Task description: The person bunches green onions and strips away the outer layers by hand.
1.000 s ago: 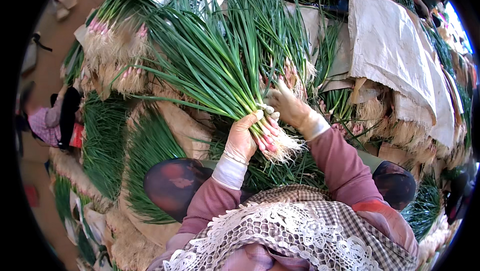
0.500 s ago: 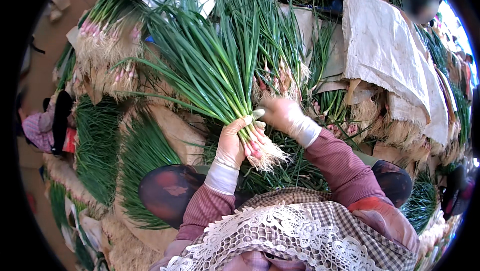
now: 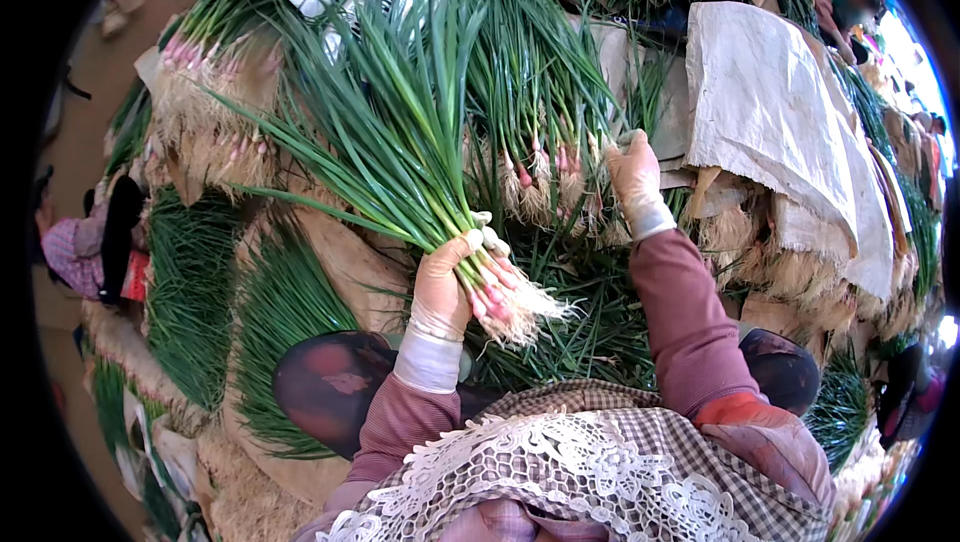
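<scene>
My left hand (image 3: 446, 277), in a pale glove, is wrapped round a bunch of spring onions (image 3: 425, 162). Its long green leaves fan up and to the left, and its pink bulbs and whitish roots (image 3: 515, 317) stick out at the lower right. Farther right, my gloved right hand (image 3: 637, 177) has its fingers curled together at the right edge of a pile of loose spring onions (image 3: 540, 92). Whatever its fingertips hold, if anything, is too small to make out. The pile's bulbs and roots hang toward me.
Cut green leaves (image 3: 570, 332) lie between my knees. Leafy bundles (image 3: 290, 332) rest on brown sheeting at the left. Beige sacking (image 3: 770, 112) covers more rooted bundles on the right. Another person (image 3: 80, 252) is at the far left, and one (image 3: 850, 7) at the upper right.
My right hand has moved away from the bunch, up and right to the pile's edge. My left hand has shifted slightly left with the bunch still in it.
</scene>
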### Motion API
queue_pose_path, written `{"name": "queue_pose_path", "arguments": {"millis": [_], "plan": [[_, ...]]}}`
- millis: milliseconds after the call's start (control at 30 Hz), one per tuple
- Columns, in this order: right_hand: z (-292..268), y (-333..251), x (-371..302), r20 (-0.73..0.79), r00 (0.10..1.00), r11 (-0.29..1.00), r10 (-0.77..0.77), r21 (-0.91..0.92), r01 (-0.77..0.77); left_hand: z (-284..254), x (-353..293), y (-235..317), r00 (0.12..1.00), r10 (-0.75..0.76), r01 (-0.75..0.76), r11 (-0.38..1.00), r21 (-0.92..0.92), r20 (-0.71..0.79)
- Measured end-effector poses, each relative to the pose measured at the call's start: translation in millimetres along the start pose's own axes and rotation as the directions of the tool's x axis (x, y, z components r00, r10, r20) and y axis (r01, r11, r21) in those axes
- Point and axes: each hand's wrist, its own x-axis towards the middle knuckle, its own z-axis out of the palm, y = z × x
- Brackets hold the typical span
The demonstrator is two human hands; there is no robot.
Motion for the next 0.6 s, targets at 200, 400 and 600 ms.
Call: {"name": "queue_pose_path", "arguments": {"millis": [200, 400, 600], "plan": [[46.8, -63.6, -61.9, 0.325, 0.864, 0.812, -0.385, -0.324, 0.484, -6.6, 3.8, -8.3, 0.996, -0.080, 0.077, 0.989, -0.130, -0.023], [28.7, -55.8, -19.1, 0.617, 0.713, 0.880, -0.334, 0.475, 0.001, -12.6, 8.1, -10.1, 0.993, 0.018, 0.012, 0.966, -0.258, 0.114], [-49.2, -46.6, -12.9, 0.585, 0.698, 0.722, -0.413, 0.678, -0.141, -8.2, 7.2, -8.0, 0.983, 0.012, 0.038, 0.963, -0.268, 0.182]]}}
